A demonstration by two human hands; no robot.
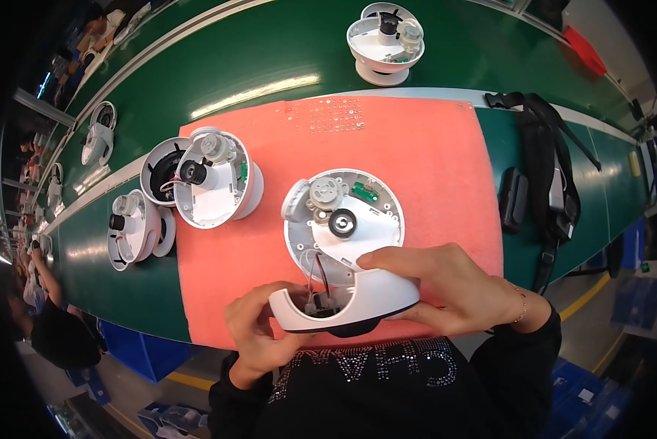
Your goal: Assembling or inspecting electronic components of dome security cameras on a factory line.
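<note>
Near the front edge of the coral mat (431, 168), both of my hands grip a white curved plastic housing (383, 294) with a U-shaped cutout and a dark underside. My left hand (259, 329) is closed around its left end. At the right end, my right hand (460, 289) holds it with the thumb on top and fingers beneath. Thin wires run from inside the housing to an open round white casing (299, 241) just beyond it. In that casing sit a round motor (326, 192), a black round knob-like part (342, 223) and a small green circuit board (364, 192).
Similar white assemblies (219, 179) (134, 230) stand at the left, another (385, 44) on the far green surface (270, 44). Rows of small screws (336, 115) lie on the mat. A black strap (544, 139) and black case (514, 200) lie right. Other people work far left.
</note>
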